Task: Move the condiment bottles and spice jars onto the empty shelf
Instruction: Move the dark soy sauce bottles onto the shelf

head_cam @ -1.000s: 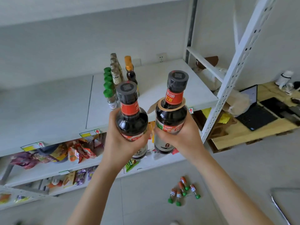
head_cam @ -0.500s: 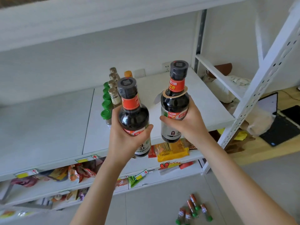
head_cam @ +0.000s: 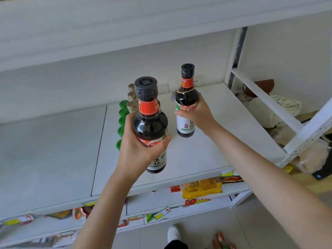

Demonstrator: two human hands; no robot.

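My left hand (head_cam: 138,153) wraps one dark sauce bottle (head_cam: 150,123), upright over the near edge of the white shelf (head_cam: 224,141). My right hand (head_cam: 197,115) grips a second bottle (head_cam: 186,99) farther in and to the right, its base low. The jar row (head_cam: 123,121) stands just left of both bottles, so I judge the right bottle lands first.

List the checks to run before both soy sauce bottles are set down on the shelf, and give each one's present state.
1. Grip of left hand on left bottle: ok.
2. Grip of right hand on right bottle: ok.
3. Both caps on: ok.
4. Bare shelf beneath both bottles: ok.
5. Right bottle's base touching the shelf: cannot tell.
6. Left hand clear of green-capped jars: cannot tell.
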